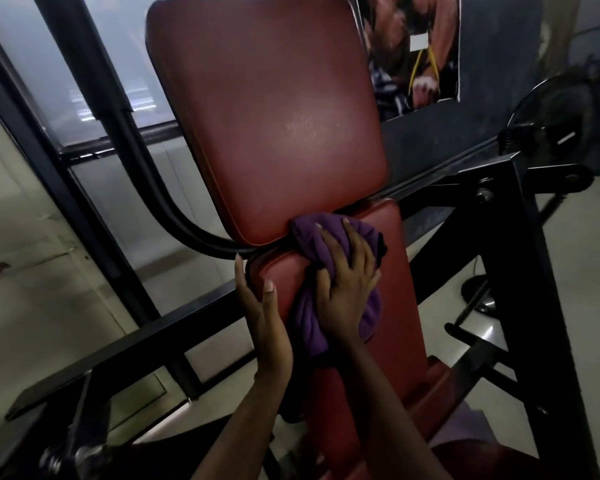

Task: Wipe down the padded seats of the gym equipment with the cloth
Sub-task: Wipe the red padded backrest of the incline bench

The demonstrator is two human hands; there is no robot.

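**Cloth at the joint of the two pads, upper pad next at 12 o'clock**

I see the cloth (309,323) bunched on the lower pad (394,251), near its top end. The far edge of the cloth touches the bottom rim of the upper pad (271,116), just at the gap between both pads.

My right hand (347,289) lies on top of the cloth. Its fingers (355,239) are spread apart and bent into the folds, so they grip the cloth while pressing it down. My left hand (262,313) sits at 9 o'clock from the cloth. It holds the left edge of the lower pad, with the thumb (269,289) on the red face and the other fingers straight along the side.

The long axis of both pads runs from 6 to 12 o'clock, leaning a little to 11. The upper pad begins directly at 12 o'clock from my right fingertips, so I judge the right hand is the nearer one for it. The rest of the lower pad lies toward 6 o'clock, under my forearms.
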